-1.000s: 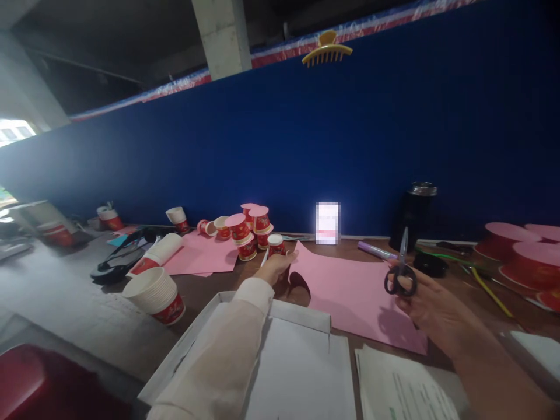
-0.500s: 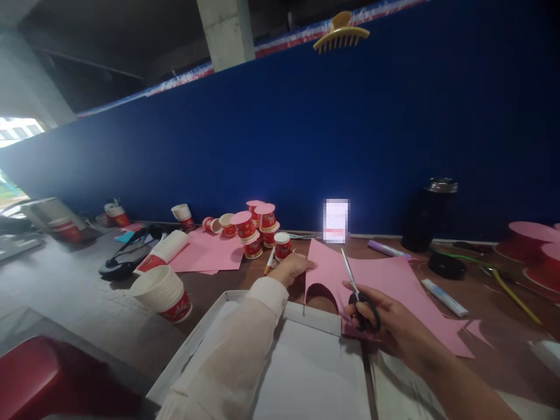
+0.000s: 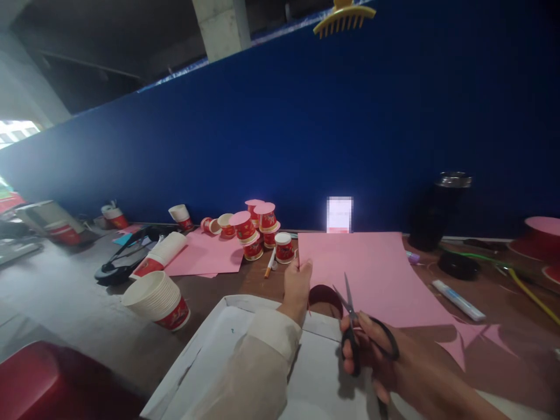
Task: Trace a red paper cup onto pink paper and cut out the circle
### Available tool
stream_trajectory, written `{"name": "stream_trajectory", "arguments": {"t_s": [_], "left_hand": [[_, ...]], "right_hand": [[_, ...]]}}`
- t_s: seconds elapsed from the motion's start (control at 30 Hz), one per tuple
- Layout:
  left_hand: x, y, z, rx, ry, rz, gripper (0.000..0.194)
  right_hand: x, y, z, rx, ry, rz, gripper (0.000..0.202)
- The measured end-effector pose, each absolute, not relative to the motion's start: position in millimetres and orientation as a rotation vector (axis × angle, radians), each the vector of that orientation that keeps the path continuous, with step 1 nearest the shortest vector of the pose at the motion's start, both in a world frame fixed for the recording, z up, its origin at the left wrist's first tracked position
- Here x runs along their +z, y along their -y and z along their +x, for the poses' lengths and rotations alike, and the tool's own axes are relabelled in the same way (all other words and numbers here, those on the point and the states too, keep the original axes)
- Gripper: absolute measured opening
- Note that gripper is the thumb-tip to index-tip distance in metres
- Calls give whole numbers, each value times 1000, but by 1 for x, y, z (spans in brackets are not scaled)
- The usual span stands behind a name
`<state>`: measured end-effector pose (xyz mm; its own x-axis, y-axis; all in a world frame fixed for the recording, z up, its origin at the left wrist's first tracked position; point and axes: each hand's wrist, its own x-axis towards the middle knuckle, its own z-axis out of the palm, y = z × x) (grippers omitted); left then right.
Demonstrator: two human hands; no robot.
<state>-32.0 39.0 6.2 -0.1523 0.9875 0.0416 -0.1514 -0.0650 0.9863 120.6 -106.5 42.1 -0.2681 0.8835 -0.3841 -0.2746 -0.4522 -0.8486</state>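
My left hand (image 3: 298,289) pinches the left edge of a large sheet of pink paper (image 3: 367,271), raised off the table on that side. A rounded notch is cut out of the sheet's near left edge. In my right hand (image 3: 380,350) is a pair of black-handled scissors (image 3: 350,309), fingers through the loops. Its blades are spread apart and point away from me, just right of the notch. Under both forearms lies a shallow white box lid (image 3: 245,315). Pink paper scraps (image 3: 459,344) lie to the right.
Red paper cups topped with pink discs (image 3: 251,233) stand stacked at the back. Left are nested cups (image 3: 157,297), more pink paper (image 3: 205,254) and a black strap (image 3: 118,262). At right are a dark bottle (image 3: 433,216) and a white tube (image 3: 458,300). A blue partition (image 3: 262,134) rises behind.
The scissors have moved nearer to me and their blades have opened. My left hand has turned upright at the paper's edge, and the sheet has been lifted and shifted.
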Motion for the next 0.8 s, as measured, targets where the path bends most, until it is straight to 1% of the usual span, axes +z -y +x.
{"name": "stream_trajectory", "arguments": {"t_s": [0.07,0.2,0.33,0.4,0.57,0.67,0.8], "left_hand": [[8,-39,-31,1485,-1089,984,34],[11,-37,-29,1518,-1085,947,35],[9,-32,-21,1563,-965,879,42],[9,-29,-17,1560,-890,822,46],[12,-19,-9,1540,-751,717,51],[14,-13,-5,1491,-709,654,50],[16,-4,1,1448,-708,542,44]], "right_hand": [[39,106,118,1833,864,-1150,56],[34,104,111,1837,930,-1178,66],[36,105,102,1618,953,-1259,61],[36,104,101,1528,948,-1276,63],[31,97,104,1449,967,-1289,68],[31,96,102,1399,992,-1274,65],[30,97,97,1323,994,-1309,66]]}}
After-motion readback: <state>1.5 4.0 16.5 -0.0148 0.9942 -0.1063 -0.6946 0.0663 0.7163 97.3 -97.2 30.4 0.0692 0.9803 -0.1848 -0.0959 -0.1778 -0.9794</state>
